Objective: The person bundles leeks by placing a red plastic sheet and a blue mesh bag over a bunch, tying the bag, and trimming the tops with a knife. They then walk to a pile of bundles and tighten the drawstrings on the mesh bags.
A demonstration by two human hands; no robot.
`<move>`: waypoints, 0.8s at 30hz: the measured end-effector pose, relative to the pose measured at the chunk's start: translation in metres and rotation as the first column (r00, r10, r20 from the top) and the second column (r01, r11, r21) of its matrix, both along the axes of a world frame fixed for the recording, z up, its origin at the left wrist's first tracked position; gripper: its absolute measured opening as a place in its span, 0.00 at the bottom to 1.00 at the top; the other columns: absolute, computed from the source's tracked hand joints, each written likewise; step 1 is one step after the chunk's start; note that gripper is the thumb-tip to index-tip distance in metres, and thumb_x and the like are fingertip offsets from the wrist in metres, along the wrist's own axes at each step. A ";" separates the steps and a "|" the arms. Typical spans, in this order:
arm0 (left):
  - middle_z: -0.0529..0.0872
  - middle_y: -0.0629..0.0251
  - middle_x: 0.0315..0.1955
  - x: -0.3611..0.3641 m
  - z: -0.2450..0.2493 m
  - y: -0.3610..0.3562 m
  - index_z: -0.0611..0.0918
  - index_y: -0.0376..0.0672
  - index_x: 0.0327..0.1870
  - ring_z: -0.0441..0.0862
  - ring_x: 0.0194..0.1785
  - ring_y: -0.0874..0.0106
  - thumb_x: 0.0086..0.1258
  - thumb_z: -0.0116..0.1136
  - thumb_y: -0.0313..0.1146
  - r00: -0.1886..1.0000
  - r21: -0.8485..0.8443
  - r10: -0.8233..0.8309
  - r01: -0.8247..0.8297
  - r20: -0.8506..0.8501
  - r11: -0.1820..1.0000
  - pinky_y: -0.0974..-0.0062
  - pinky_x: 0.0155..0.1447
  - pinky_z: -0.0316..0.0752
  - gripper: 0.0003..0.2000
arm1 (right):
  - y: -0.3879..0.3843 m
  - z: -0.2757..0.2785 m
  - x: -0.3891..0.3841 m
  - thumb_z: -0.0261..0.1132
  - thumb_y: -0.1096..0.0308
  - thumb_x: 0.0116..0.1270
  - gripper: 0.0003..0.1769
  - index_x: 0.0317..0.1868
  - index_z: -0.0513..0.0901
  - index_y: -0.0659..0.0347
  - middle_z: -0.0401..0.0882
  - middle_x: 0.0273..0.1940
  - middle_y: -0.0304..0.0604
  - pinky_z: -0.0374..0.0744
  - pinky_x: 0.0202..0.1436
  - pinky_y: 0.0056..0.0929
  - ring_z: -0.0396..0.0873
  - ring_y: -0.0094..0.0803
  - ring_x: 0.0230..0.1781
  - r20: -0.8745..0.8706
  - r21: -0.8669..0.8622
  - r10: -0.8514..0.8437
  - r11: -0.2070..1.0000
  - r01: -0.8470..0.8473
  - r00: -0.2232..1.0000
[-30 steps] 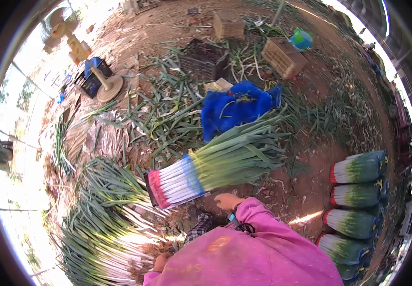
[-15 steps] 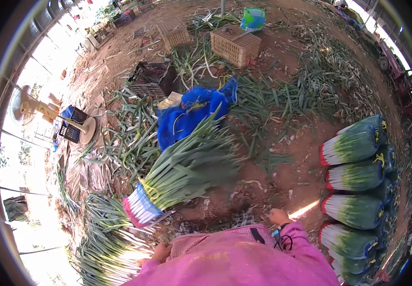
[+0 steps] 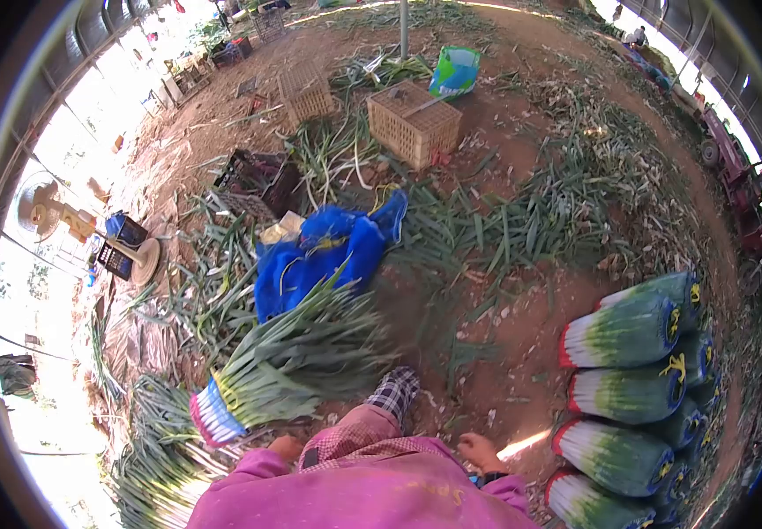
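A large bundle of green onions (image 3: 284,361), its white ends wrapped in blue and red netting with a yellow tie, lies at the left front. My left hand (image 3: 287,448) is just below the bundle, partly hidden by the pink sleeve; its fingers are not clear. On the right side of my body, my right hand (image 3: 480,450) hangs over the soil, holding nothing, fingers slightly apart. Beyond the bundle lies a heap of blue netting (image 3: 332,256) with yellow cords. Loose onions (image 3: 147,467) are spread at the lower left.
Several netted bundles (image 3: 623,392) are stacked at the right. Ahead are a dark crate (image 3: 257,181), a tan crate (image 3: 416,123) and a green-blue bag (image 3: 456,70). A fan (image 3: 77,220) stands at the left. Cut leaves (image 3: 522,207) litter the soil.
The view has shifted, so the stacked bundles and crates appear lower and further left. A leg in checked cloth now shows further forward beside the onion bundle. Both hands stay near the body.
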State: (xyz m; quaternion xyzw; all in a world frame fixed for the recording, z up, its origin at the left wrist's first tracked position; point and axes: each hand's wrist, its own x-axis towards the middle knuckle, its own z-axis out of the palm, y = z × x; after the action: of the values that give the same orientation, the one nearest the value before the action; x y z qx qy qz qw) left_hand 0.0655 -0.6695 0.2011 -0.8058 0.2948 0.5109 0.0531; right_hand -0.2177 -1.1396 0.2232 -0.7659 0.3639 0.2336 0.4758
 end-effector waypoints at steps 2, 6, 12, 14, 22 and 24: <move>0.85 0.48 0.38 0.016 -0.018 -0.032 0.84 0.47 0.45 0.82 0.43 0.50 0.62 0.54 0.49 0.993 -0.060 -0.077 0.072 -0.085 0.996 0.58 0.48 0.75 0.18 | -0.028 -0.005 0.014 0.64 0.56 0.59 0.24 0.52 0.80 0.63 0.83 0.47 0.51 0.77 0.53 0.34 0.81 0.41 0.48 0.015 0.040 -0.024 0.999 0.023 1.000; 0.84 0.46 0.39 0.066 -0.050 -0.147 0.84 0.47 0.45 0.81 0.44 0.48 0.64 0.52 0.49 0.971 -0.200 0.225 -0.237 -0.082 0.951 0.55 0.49 0.74 0.18 | -0.118 -0.019 0.030 0.65 0.57 0.58 0.26 0.53 0.79 0.65 0.84 0.45 0.49 0.77 0.51 0.32 0.81 0.38 0.47 -0.050 0.000 -0.143 0.990 0.144 0.988; 0.85 0.50 0.37 0.184 -0.014 -0.329 0.85 0.43 0.39 0.82 0.43 0.51 0.63 0.51 0.45 0.915 -0.350 0.402 -0.390 -0.041 0.852 0.58 0.49 0.76 0.16 | -0.278 -0.022 0.011 0.65 0.61 0.56 0.14 0.33 0.85 0.65 0.84 0.30 0.50 0.78 0.37 0.34 0.82 0.33 0.31 -0.236 -0.271 0.057 0.955 -0.122 0.970; 0.85 0.50 0.37 0.224 0.031 -0.372 0.85 0.44 0.40 0.82 0.43 0.52 0.62 0.52 0.44 0.888 -0.346 0.458 -0.444 -0.045 0.827 0.59 0.50 0.76 0.16 | -0.321 -0.034 0.038 0.64 0.61 0.57 0.14 0.32 0.84 0.66 0.84 0.29 0.51 0.78 0.38 0.33 0.82 0.31 0.32 -0.201 -0.291 -0.130 0.954 0.067 0.971; 0.85 0.49 0.36 0.278 0.036 -0.384 0.85 0.43 0.39 0.83 0.43 0.51 0.61 0.51 0.43 0.646 -0.284 0.759 -0.716 0.076 0.638 0.59 0.50 0.76 0.16 | -0.436 -0.027 0.280 0.61 0.62 0.59 0.18 0.44 0.83 0.66 0.85 0.37 0.49 0.79 0.42 0.31 0.83 0.35 0.37 -0.005 -0.107 0.074 0.991 -0.074 0.997; 0.85 0.48 0.36 0.267 0.023 -0.386 0.85 0.43 0.39 0.82 0.43 0.51 0.60 0.51 0.43 0.672 -0.166 0.729 -0.710 0.128 0.684 0.58 0.50 0.76 0.16 | -0.468 -0.006 0.363 0.60 0.59 0.58 0.19 0.45 0.84 0.61 0.85 0.41 0.50 0.78 0.49 0.34 0.83 0.41 0.44 -0.128 -0.126 0.143 0.979 -0.159 0.981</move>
State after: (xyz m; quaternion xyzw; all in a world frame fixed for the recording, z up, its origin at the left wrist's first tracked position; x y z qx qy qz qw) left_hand 0.3326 -1.0550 0.2238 -0.9016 -0.0272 0.3981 -0.1671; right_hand 0.1457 -1.6081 0.2173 -0.8066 0.3473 0.2890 0.3811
